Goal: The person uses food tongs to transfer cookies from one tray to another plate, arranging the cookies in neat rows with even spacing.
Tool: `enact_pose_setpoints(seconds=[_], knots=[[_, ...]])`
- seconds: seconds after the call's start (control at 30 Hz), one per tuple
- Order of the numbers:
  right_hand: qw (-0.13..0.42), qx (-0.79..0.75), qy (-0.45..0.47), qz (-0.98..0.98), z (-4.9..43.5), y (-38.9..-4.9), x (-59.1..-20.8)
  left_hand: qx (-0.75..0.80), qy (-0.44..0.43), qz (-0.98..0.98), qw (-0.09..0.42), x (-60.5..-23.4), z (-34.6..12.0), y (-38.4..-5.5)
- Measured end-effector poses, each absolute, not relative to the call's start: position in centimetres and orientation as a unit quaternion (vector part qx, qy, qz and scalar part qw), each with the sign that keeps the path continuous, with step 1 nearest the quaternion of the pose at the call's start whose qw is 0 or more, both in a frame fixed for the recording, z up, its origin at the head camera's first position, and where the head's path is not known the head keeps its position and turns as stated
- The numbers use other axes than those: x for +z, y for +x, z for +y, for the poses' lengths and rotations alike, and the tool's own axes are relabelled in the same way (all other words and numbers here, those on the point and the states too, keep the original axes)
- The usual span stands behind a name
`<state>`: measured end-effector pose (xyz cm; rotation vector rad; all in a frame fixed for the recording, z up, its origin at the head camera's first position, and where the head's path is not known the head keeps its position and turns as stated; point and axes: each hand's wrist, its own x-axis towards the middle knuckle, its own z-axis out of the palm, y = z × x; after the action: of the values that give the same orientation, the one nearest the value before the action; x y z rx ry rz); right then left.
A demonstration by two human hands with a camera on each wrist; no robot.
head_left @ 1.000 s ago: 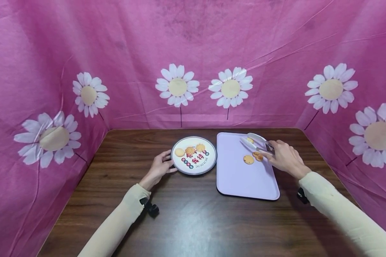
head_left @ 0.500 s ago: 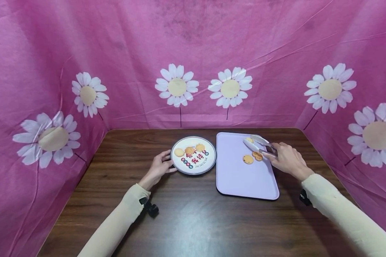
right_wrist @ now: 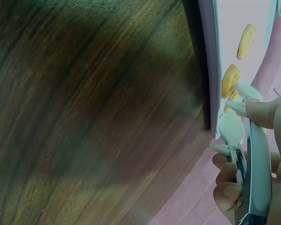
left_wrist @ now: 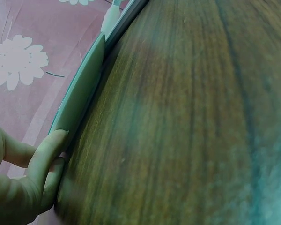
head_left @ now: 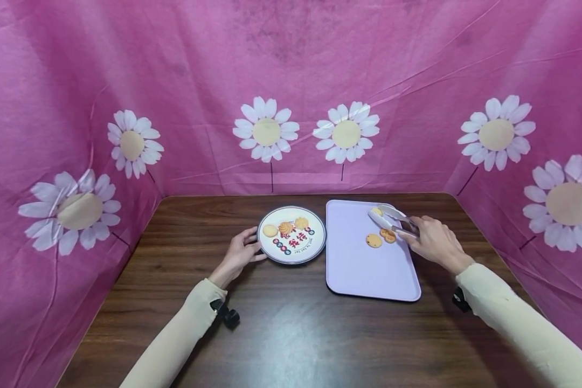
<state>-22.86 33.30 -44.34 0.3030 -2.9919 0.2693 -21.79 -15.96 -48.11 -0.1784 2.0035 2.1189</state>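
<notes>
My left hand (head_left: 238,253) rests its spread fingertips along the left rim of a round white plate (head_left: 296,255) with red writing. In the left wrist view, the bent fingers (left_wrist: 46,152) touch the edge of the plate (left_wrist: 82,91). On it lie a smooth cookie (head_left: 270,230), a swirled cookie (head_left: 286,228) and a crumbly one (head_left: 302,222). My right hand (head_left: 436,242) grips pale-tipped tongs (head_left: 409,233) over a lilac tray (head_left: 364,275). The tongs' tips straddle a small yellow cookie (head_left: 377,212), partly hidden. Nearer me lie a speckled cookie (head_left: 374,240) and a twisted cookie (head_left: 388,235).
Plate and tray stand side by side on a dark wooden table (head_left: 291,334), the tray to the right. A pink curtain (head_left: 300,64) with white flowers surrounds the table's back and sides. Black wrist mounts (head_left: 228,315) hang under the sleeves.
The tongs have moved slightly to the right and their tips have drawn a little closer around the small yellow cookie. My left hand and the plate have stayed in place.
</notes>
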Motion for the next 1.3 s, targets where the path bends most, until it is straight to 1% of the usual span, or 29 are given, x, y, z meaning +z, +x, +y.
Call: enact_pose_setpoints(seconds=[0.3, 0.7, 1.03, 1.3], knots=[[0.055, 0.083, 0.1, -0.99, 33.2, -22.6, -44.2, 0.719, -0.06, 0.684, 0.107, -48.2, -16.0, -21.8], [0.069, 0.079, 0.113, -0.988, 33.0, -22.3, -44.2, 0.732, -0.046, 0.672, 0.103, -48.3, -16.0, -21.7], [0.089, 0.08, 0.138, -0.983, 31.4, -21.6, -43.9, 0.732, -0.047, 0.672, 0.102, -48.5, -16.0, -21.8], [0.094, 0.085, 0.16, -0.979, 29.9, -21.2, -43.9, 0.729, -0.054, 0.674, 0.103, -48.4, -15.9, -21.8]])
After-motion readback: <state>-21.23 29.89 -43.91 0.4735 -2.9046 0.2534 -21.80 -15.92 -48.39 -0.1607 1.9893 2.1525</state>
